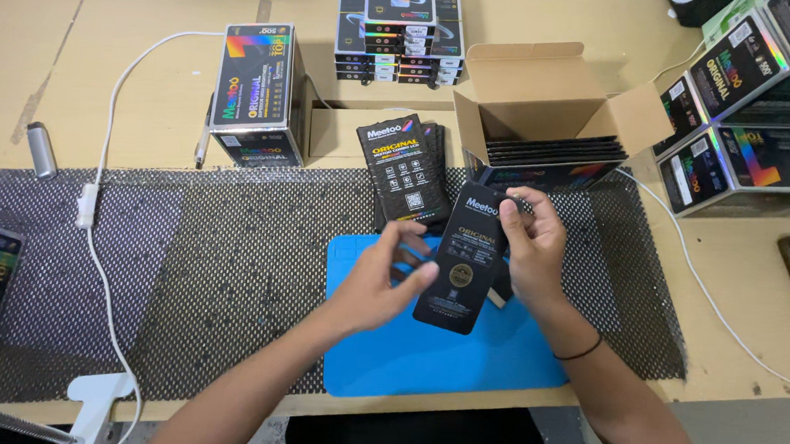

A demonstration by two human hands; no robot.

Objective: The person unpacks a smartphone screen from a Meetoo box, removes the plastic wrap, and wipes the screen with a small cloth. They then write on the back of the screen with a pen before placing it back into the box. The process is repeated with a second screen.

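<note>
Black and slim, the flat packet (464, 265) sits tilted in the air over the blue mat (423, 356), held between both hands. The right hand (530, 249) grips its upper right edge, fingers curled closed around the top corner. The left hand (382, 281) pinches the packet's left edge between thumb and fingertips, closed on it as well. A thin dark band circles the right wrist.

Under the mat lies a black mesh liner (209, 265) that covers most of the near part of the wooden worktop (147, 97). Just beyond the hands, a fanned stack of similar black packets (406, 163) rests partly on the mesh and partly on the bare wood. To its right stands an open cardboard box (548, 103), flaps up, with more packets standing on edge inside. A closed dark carton with rainbow stripes (259, 90) stands to the left of the stack, and further cartons of the same kind are piled at the far right (748, 134) and at the top centre (402, 30). A white cable (94, 204) runs down the left side across the mesh, and a small grey cylinder (41, 148) lies near the mesh's far left edge.
</note>
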